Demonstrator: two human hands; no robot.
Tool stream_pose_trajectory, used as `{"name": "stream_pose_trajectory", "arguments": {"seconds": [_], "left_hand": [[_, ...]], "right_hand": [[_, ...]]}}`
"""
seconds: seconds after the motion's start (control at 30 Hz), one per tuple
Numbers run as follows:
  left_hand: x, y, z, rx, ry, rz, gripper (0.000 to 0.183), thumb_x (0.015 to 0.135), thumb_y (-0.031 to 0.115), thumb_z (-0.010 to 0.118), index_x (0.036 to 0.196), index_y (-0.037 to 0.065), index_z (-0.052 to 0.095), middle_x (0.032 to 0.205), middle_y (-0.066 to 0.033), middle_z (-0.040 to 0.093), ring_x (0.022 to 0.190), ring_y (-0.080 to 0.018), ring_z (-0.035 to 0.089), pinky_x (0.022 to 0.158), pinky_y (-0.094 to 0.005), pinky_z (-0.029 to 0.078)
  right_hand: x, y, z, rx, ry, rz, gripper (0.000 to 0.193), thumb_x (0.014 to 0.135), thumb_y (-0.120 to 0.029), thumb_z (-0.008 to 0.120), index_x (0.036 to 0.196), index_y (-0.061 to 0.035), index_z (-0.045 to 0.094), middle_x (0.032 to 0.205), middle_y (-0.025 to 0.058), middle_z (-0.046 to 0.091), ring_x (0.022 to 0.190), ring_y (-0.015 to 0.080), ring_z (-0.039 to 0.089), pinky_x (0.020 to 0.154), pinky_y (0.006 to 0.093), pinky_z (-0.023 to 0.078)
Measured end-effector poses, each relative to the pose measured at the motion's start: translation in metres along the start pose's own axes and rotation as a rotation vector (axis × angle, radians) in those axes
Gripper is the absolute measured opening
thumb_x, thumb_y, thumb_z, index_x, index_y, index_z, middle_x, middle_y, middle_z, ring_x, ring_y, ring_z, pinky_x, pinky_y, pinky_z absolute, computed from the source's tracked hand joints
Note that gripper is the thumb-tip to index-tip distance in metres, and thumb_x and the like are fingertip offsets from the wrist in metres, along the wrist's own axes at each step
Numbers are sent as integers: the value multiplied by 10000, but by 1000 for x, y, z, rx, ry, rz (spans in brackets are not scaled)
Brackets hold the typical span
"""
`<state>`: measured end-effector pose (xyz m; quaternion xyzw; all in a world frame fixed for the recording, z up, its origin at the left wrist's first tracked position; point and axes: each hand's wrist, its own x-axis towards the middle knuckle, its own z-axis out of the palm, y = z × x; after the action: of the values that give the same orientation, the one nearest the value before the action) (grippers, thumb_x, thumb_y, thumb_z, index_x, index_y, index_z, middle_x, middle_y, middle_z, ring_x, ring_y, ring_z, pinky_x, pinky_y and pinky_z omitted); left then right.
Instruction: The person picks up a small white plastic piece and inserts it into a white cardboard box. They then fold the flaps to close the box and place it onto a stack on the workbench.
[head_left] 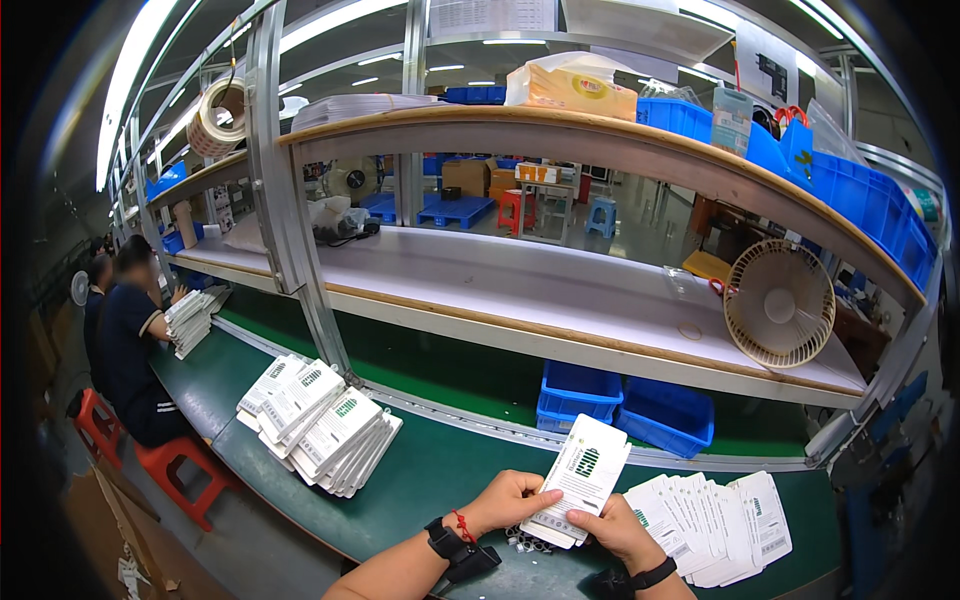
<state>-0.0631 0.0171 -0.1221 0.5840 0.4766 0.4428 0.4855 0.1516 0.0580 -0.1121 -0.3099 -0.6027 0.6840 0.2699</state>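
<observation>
Both my hands hold a small stack of flat white boxes (588,465) with green print, tilted up over the green bench. My left hand (508,500) grips its left edge, thumb on the front. My right hand (617,528) closes on the lower right corner, thumb also on the front. Small pale pieces (528,541) lie on the bench beneath, partly hidden; I cannot make out their kind. To the right, a fan of similar white boxes (705,530) overlaps across the bench. On the left stand several piled white boxes (325,425).
Two blue bins (665,415) sit behind the hands, below a white shelf (520,285). A beige round basket-like fan guard (780,303) rests on that shelf. A metal post (285,180) rises at left. Further left, a co-worker (140,340) sits by more boxes (188,322).
</observation>
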Motion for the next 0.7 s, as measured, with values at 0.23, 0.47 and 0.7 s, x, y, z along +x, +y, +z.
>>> {"name": "stream_pose_trajectory", "arguments": {"seconds": [0.23, 0.47, 0.7], "left_hand": [[-1, 3, 6, -8, 83, 65, 401, 905, 287, 672, 641, -2, 583, 561, 19, 506, 537, -38, 395, 460, -254, 332], [0, -2, 2, -7, 53, 40, 332, 920, 262, 656, 724, -5, 629, 630, 24, 560, 586, -27, 442, 503, -227, 367], [-4, 10, 2, -14, -1, 14, 316, 933, 251, 646, 727, 12, 631, 652, 45, 570, 607, -12, 454, 522, -202, 377]], "right_hand": [[-1, 0, 1, 20, -4, -17, 317, 876, -191, 703, 1122, 2, 649, 911, 64, 691, 688, 88, 628, 556, 206, 494], [-1, -1, 2, 13, -2, -21, 327, 870, -191, 709, 1128, 1, 649, 923, 64, 692, 697, 89, 628, 560, 209, 494], [-3, -7, 5, 9, 17, -34, 318, 861, -171, 718, 1110, 19, 661, 980, 90, 693, 804, 120, 648, 663, 233, 519]]}}
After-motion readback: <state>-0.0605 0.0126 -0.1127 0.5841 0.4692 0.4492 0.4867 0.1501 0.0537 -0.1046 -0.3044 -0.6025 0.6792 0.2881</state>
